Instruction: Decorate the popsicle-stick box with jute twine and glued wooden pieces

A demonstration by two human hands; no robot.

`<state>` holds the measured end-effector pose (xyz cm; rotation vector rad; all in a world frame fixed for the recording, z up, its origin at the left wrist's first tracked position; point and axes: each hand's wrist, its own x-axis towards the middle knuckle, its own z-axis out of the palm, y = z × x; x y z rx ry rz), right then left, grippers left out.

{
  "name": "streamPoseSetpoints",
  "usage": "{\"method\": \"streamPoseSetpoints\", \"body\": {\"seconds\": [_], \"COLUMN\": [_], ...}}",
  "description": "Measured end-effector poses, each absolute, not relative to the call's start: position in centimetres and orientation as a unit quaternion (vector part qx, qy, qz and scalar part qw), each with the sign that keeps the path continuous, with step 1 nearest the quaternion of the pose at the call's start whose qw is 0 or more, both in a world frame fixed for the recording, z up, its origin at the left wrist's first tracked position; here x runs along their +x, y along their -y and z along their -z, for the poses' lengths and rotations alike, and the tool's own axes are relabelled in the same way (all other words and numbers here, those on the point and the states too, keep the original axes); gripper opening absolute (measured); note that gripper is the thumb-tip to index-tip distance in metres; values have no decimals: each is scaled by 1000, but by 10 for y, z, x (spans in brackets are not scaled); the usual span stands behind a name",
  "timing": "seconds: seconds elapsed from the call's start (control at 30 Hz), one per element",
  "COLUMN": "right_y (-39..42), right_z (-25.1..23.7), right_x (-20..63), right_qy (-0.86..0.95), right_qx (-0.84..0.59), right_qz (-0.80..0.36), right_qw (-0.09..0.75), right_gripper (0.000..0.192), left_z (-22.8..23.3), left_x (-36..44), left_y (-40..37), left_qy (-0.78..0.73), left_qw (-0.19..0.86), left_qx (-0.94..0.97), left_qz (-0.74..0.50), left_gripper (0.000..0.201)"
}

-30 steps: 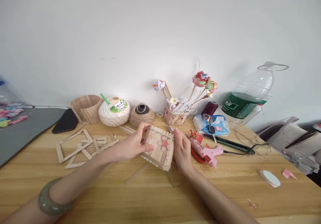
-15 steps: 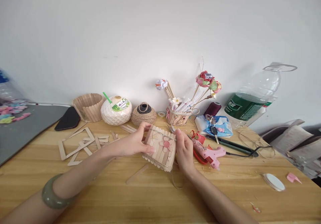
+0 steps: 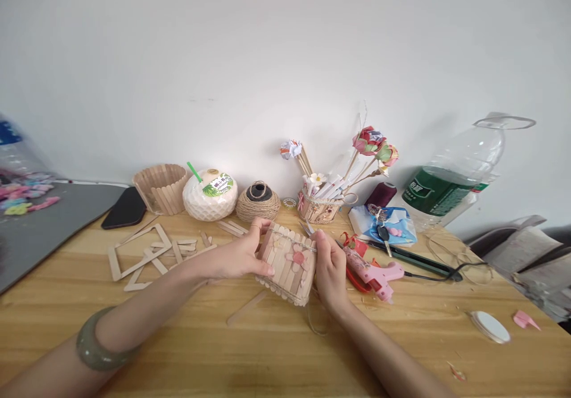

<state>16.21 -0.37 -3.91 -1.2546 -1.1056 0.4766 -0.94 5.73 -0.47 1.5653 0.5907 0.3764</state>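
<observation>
A small box of craft sticks (image 3: pixel 285 264), with pink and cream flowers on its face and twine along its edges, is tilted over the table between my hands. My left hand (image 3: pixel 252 252) grips its left side, thumb on the front and fingers behind. At the opposite edge, the fingers of my right hand (image 3: pixel 331 264) are closed against the upper right corner. A loose strand of twine (image 3: pixel 313 323) dangles below the box. Metal tips (image 3: pixel 307 228) show just behind the box; whether they belong to a tool in my right hand cannot be made out.
Loose craft sticks (image 3: pixel 156 255) and a stick basket (image 3: pixel 163 190) are at left. Behind stand a white coconut (image 3: pixel 209 199), a twine ball (image 3: pixel 256 204) and a decorated holder (image 3: pixel 319 207). A pink glue gun (image 3: pixel 372 273), a straightener-like tool (image 3: pixel 419 261) and a large bottle (image 3: pixel 439 190) are right.
The whole view has shifted slightly, so things appear a little further right. Both hands keep their places on the stick box, with hardly any visible movement.
</observation>
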Motion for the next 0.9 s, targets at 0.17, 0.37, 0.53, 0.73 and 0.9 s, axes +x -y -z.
{"method": "streamPoseSetpoints", "body": {"seconds": [0.17, 0.37, 0.53, 0.73, 0.9], "right_y": [3, 2, 2, 2, 2], "right_z": [40, 39, 39, 39, 42], "right_x": [162, 162, 162, 162, 167], "right_qy": [486, 482, 480, 469, 460], "right_qx": [-551, -551, -548, -537, -499], "right_qz": [-210, -215, -213, -232, -272], "right_qw": [645, 647, 651, 662, 682], "right_gripper": [37, 38, 38, 38, 35], "left_z": [3, 4, 4, 6, 5], "left_x": [-11, -8, -11, -7, -8], "left_y": [-57, -56, -56, -57, -50], "left_qy": [-254, -272, -253, -279, -308], "left_qw": [659, 648, 657, 625, 555], "left_qx": [693, 693, 694, 713, 761], "left_qz": [-145, -159, -151, -150, -134], "left_gripper": [72, 74, 68, 82, 83]}}
